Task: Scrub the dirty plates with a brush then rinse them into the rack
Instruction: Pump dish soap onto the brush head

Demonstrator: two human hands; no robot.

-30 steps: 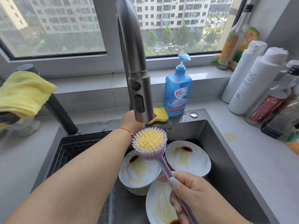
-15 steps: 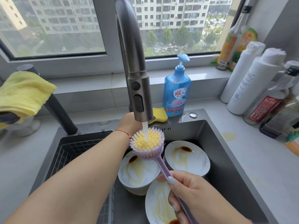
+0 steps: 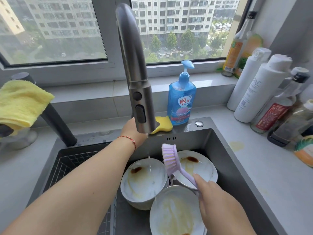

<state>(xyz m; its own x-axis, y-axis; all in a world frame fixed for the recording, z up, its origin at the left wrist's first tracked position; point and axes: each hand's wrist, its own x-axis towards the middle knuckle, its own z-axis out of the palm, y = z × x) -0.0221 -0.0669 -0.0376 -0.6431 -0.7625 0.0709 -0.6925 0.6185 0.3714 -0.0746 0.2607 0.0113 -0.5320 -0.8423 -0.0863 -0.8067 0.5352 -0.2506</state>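
In the sink (image 3: 225, 160), three dirty plates (image 3: 144, 180); right hand (image 3: 218, 204) grips one brush (image 3: 171, 160), left hand's (image 3: 133, 133) fingers hidden.

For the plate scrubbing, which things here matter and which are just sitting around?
In use: brush, three dirty plates, faucet, sink, rack.
Idle: soap bottle, yellow sponge, yellow cloth, white bottles.

Three plates (image 3: 144, 180) sitting in sink (image 3: 225, 160): one left, one far right, one near. Rack (image 3: 67, 163) lying left of them. Faucet (image 3: 135, 73) rising behind; soap bottle (image 3: 182, 99) and sponge (image 3: 162, 124) standing right of it. Bottles (image 3: 257, 92) crowding far right counter.
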